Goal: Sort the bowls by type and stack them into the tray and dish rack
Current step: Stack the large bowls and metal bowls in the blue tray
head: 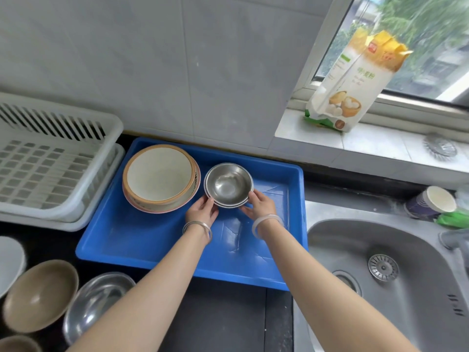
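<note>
A blue tray [142, 240] lies on the dark counter. At its back left rests a stack of wide cream bowls with tan rims [160, 177]. To their right is a small stack of steel bowls [228, 184], gripped at its near rim by my left hand [203, 208] and my right hand [258, 205], one on each side. A white dish rack [58, 163] stands left of the tray with nothing in it. At the lower left wait a brown bowl [40, 295], a large steel bowl [94, 303], a white dish [10, 262] and another brown bowl [17, 345].
A steel sink [380, 275] is to the right of the tray. A flour bag [352, 82] stands on the window sill with a metal strainer [440, 147] beside it. Stacked paper cups [429, 201] and a green item [454, 219] lie behind the sink.
</note>
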Available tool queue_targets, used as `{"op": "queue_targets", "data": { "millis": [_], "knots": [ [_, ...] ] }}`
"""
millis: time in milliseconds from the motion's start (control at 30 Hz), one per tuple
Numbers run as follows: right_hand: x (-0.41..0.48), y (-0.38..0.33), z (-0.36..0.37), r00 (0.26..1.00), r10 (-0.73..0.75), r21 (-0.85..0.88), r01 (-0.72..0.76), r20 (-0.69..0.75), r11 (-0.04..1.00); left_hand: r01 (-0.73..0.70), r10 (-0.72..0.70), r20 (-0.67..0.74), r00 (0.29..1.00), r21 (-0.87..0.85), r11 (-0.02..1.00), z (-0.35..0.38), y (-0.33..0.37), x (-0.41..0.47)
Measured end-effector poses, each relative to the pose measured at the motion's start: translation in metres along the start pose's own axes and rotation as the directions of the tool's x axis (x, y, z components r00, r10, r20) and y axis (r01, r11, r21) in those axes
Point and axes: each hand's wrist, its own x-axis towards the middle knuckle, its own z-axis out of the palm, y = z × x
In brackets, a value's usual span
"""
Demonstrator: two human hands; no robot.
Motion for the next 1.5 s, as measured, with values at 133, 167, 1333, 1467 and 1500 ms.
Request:
{"op": "queue_targets", "data": {
  "millis": [133, 167, 1333, 1467, 1500],
  "knots": [
    [0.005, -0.005, 0.004, 1.0, -0.014, -0.126, 0.014, 0.004, 0.992, -0.029, 0.029, -0.032, 0.999, -0.005, 1.0, 0.005, 0.0, 0.006],
    [0.006, -0.007, 0.005, 1.0, -0.015, -0.166, 0.014, 0.0, 0.986, -0.034, 0.034, -0.04, 0.999, -0.003, 0.999, 0.006, 0.0, 0.008],
    [-0.195, 0.09, 0.097, 0.838, 0.105, -0.613, 0.301, 0.536, 0.73, -0.069, 0.635, -0.499, 0.59, 0.752, 0.655, -0.238, -0.04, -0.219],
    [-0.195, 0.097, 0.125, 0.854, 0.168, -0.652, 0.233, 0.491, 0.722, -0.021, 0.625, -0.61, 0.488, 0.707, 0.707, -0.258, -0.058, -0.227],
    [-0.194, 0.098, 0.131, 0.857, 0.185, -0.649, 0.206, 0.481, 0.732, -0.032, 0.603, -0.636, 0.482, 0.675, 0.737, -0.261, -0.062, -0.228]
  ]
}}
